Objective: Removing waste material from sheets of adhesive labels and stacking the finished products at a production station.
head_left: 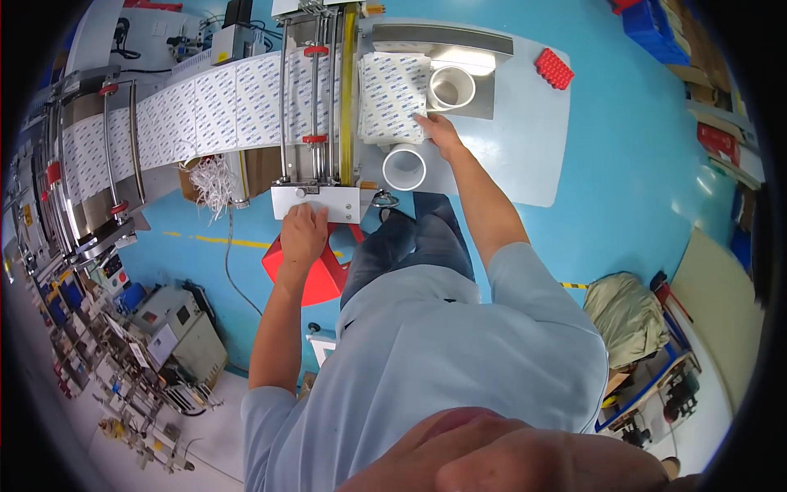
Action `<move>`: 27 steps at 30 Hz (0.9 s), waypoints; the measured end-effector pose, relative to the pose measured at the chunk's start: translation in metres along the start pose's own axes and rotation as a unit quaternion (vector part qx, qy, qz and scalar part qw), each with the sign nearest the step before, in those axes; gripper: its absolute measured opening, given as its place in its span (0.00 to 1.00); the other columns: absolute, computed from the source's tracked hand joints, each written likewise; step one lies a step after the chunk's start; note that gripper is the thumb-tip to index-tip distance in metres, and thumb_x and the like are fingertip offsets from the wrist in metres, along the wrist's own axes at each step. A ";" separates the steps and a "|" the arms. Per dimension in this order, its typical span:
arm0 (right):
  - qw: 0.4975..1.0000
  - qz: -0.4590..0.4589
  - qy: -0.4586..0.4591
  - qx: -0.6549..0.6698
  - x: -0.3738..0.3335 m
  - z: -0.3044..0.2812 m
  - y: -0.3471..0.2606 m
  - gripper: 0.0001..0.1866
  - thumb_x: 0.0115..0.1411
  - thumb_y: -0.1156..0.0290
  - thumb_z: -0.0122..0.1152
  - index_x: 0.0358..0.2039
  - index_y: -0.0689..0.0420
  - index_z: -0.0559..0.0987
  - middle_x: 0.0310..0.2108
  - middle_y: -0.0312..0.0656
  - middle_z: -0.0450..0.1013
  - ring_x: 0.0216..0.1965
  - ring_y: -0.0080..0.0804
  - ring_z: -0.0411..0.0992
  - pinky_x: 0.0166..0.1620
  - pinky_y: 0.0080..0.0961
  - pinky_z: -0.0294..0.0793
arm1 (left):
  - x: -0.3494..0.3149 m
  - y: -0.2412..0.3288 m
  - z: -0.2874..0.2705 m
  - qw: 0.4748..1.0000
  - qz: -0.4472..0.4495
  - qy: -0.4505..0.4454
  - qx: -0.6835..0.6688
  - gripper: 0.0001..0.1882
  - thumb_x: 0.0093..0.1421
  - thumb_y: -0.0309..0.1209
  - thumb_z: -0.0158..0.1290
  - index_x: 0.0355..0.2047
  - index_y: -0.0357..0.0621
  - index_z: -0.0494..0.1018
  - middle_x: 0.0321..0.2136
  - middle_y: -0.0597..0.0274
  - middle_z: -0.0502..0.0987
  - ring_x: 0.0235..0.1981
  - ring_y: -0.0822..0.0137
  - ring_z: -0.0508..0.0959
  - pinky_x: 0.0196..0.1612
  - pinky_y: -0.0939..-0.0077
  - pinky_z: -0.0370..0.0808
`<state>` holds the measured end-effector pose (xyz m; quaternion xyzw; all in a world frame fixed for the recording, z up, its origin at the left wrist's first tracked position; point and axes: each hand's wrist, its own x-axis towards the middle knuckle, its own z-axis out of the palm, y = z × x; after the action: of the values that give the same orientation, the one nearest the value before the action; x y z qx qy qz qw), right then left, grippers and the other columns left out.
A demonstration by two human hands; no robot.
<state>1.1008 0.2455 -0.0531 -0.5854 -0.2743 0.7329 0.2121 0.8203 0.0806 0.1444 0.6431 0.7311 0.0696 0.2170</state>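
Note:
My left hand (304, 233) rests with its fingers loosely spread against the white end plate (332, 205) of a roller machine (316, 98). It grips nothing that I can see. To the right of the rollers lies a stack of white sheets (393, 94) with a repeated blue print. My right hand (440, 134) has its fingers closed at the stack's near right corner; the fingertips are partly hidden. A continuous printed web (217, 102) runs from the left into the rollers. Beside the stack stand two white tubes, one (451, 88) behind my right hand, the other (404, 168) nearer me.
The stack and tubes are on a pale table (533, 156) with a metal guide (443, 38) along its far side. A red bumpy block (554, 69) sits near its right corner. Below the machine are a red stool (307, 275) and a tangle of white strips (215, 184).

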 end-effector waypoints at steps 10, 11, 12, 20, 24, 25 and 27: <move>0.992 0.065 0.045 0.096 0.041 0.010 -0.010 0.24 0.49 0.64 0.65 0.43 0.67 0.73 0.40 0.48 0.74 0.38 0.34 0.74 0.41 0.26 0.72 | 0.015 0.011 0.000 1.000 -0.022 -0.004 0.011 0.14 0.55 0.32 0.52 0.19 0.37 0.62 0.17 0.47 0.66 0.24 0.45 0.68 0.28 0.53 0.64; 0.992 0.056 0.039 0.103 0.045 0.012 -0.009 0.24 0.49 0.64 0.65 0.43 0.66 0.73 0.40 0.48 0.74 0.38 0.34 0.74 0.41 0.27 0.72 | 0.017 0.011 -0.001 1.000 -0.023 -0.001 0.012 0.14 0.55 0.32 0.52 0.19 0.37 0.62 0.18 0.47 0.66 0.24 0.45 0.68 0.28 0.53 0.64; 0.992 0.046 0.033 0.110 0.049 0.014 -0.009 0.24 0.49 0.65 0.65 0.43 0.66 0.74 0.40 0.48 0.74 0.38 0.35 0.74 0.41 0.27 0.73 | 0.018 0.011 -0.001 1.000 -0.024 -0.001 0.012 0.14 0.55 0.32 0.52 0.19 0.37 0.62 0.18 0.47 0.66 0.24 0.45 0.68 0.28 0.53 0.64; 0.994 0.066 0.063 0.067 0.048 0.021 -0.020 0.24 0.49 0.66 0.65 0.43 0.67 0.73 0.40 0.48 0.73 0.39 0.36 0.73 0.42 0.28 0.72 | 0.020 0.014 -0.003 0.993 -0.088 -0.063 0.039 0.14 0.56 0.36 0.50 0.24 0.37 0.66 0.26 0.45 0.69 0.29 0.45 0.70 0.36 0.55 0.67; 0.989 0.073 0.050 0.119 0.044 0.023 -0.023 0.24 0.49 0.66 0.64 0.43 0.68 0.72 0.40 0.49 0.73 0.38 0.37 0.73 0.41 0.30 0.73 | 0.018 0.016 -0.004 0.998 -0.056 -0.010 0.023 0.14 0.55 0.33 0.50 0.20 0.36 0.64 0.21 0.43 0.68 0.26 0.42 0.69 0.30 0.52 0.66; 0.989 0.073 0.049 0.118 0.043 0.024 -0.024 0.24 0.49 0.66 0.64 0.43 0.68 0.72 0.40 0.49 0.73 0.38 0.37 0.73 0.41 0.30 0.73 | 0.018 0.016 -0.005 0.998 -0.058 -0.010 0.025 0.13 0.56 0.33 0.50 0.21 0.35 0.64 0.22 0.43 0.68 0.26 0.42 0.69 0.31 0.52 0.66; 0.984 0.079 0.056 0.151 0.042 0.025 -0.025 0.24 0.50 0.66 0.64 0.44 0.69 0.71 0.41 0.49 0.72 0.39 0.38 0.73 0.41 0.31 0.73 | 0.018 0.016 -0.007 0.998 -0.060 -0.011 0.026 0.13 0.56 0.33 0.50 0.21 0.35 0.64 0.22 0.42 0.68 0.26 0.42 0.69 0.31 0.52 0.66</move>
<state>1.0667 0.2874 -0.0636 -0.6065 -0.1007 0.7465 0.2545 0.8308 0.1020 0.1525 0.6044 0.7673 0.0308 0.2120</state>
